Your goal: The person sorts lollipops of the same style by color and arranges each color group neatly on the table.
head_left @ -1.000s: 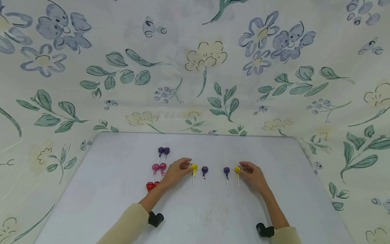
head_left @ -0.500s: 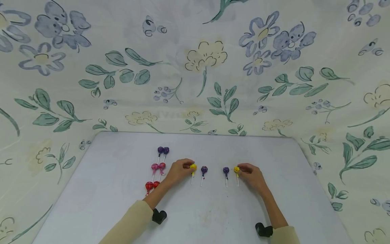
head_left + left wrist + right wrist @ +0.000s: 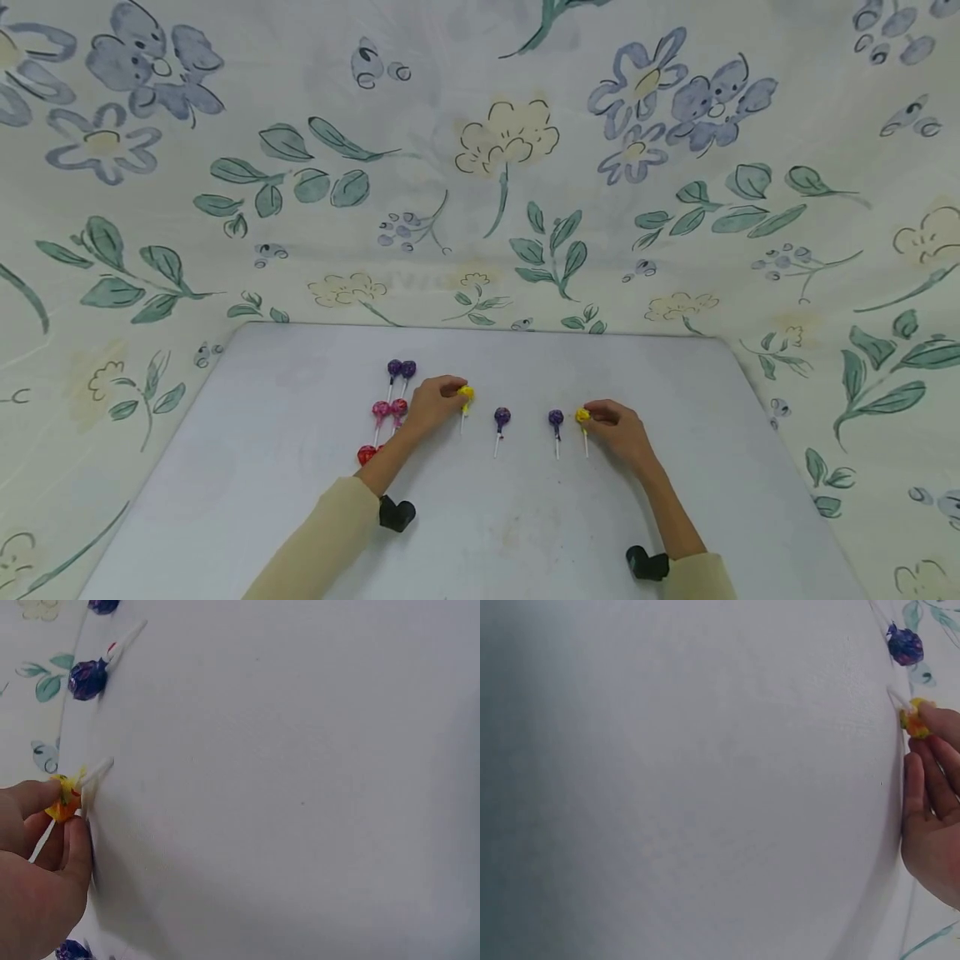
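Observation:
In the head view my left hand point(image 3: 433, 408) pinches a yellow lollipop point(image 3: 466, 392) by its wrapped head, stick toward me; the left wrist view shows thumb and fingertips on this yellow lollipop point(image 3: 66, 799). My right hand point(image 3: 621, 429) pinches a second yellow lollipop point(image 3: 582, 416), its head between thumb and fingers in the right wrist view too. Between the hands lie two purple lollipops, one nearer the left point(image 3: 502, 416) and one nearer the right point(image 3: 555, 418). Left of my left hand lie paired lollipops: purple point(image 3: 394, 367), pink point(image 3: 381, 410) and red point(image 3: 367, 454), the red ones partly hidden by my forearm.
Everything lies on a white tabletop point(image 3: 480, 533). A cloth with a floral print point(image 3: 450, 167) rises behind the table's far edge and along its sides. Black wrist-worn devices point(image 3: 397, 513) sit at both sleeves.
My left hand closed on its yellow lollipop and moved it away from me and slightly left. My right hand came to pinch the other yellow lollipop, which stays nearly in place.

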Action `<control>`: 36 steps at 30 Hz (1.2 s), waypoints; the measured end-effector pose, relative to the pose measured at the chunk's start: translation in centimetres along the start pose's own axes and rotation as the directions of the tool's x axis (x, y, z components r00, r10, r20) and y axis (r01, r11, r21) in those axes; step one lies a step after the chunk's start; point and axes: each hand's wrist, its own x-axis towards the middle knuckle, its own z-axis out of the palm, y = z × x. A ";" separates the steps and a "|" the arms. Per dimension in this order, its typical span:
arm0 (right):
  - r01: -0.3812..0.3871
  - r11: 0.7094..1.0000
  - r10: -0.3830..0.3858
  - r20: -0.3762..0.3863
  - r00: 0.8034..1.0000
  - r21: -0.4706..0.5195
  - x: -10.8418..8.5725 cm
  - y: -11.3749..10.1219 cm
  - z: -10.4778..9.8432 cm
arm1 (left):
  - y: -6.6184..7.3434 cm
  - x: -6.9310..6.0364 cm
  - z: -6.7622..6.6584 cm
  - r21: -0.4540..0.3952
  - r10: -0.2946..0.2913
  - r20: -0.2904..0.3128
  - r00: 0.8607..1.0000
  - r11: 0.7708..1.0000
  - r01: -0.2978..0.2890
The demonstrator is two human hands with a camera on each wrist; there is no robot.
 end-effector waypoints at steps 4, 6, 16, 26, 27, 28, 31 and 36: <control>-0.006 1.000 0.006 -0.010 1.000 -0.001 0.1 0.1 0.1 | 0.1 0.7 -0.1 0.027 -0.004 -0.062 0.998 1.000 0.006; -0.009 1.000 0.009 -0.010 1.000 0.002 0.1 0.2 0.1 | 0.1 1.1 -0.2 0.030 -0.010 -0.097 0.995 0.999 0.013; -0.029 0.999 0.029 -0.002 1.000 0.024 0.3 0.2 0.2 | -0.1 2.0 -0.9 0.027 -0.059 -0.203 0.977 0.997 0.066; -0.012 1.000 0.012 -0.015 1.000 0.025 0.0 0.1 0.2 | -0.2 2.1 -1.4 0.021 -0.061 -0.202 0.977 0.998 0.067; -0.013 0.999 0.014 -0.018 1.000 0.029 0.0 0.2 0.2 | -0.2 2.1 -1.4 0.018 -0.067 -0.202 0.977 0.997 0.072; -0.015 0.999 0.016 -0.022 1.000 0.038 -0.1 0.2 0.2 | -0.3 2.2 -1.4 0.015 -0.071 -0.199 0.977 0.997 0.076; -0.024 0.996 0.026 -0.030 0.999 0.081 -0.2 0.3 0.0 | -0.4 2.2 -1.3 0.013 -0.079 -0.189 0.979 0.996 0.083; -0.039 0.991 0.043 -0.032 0.999 0.131 -0.3 -0.3 -0.3 | -0.4 2.3 -1.4 0.029 -0.065 -0.193 0.979 0.997 0.072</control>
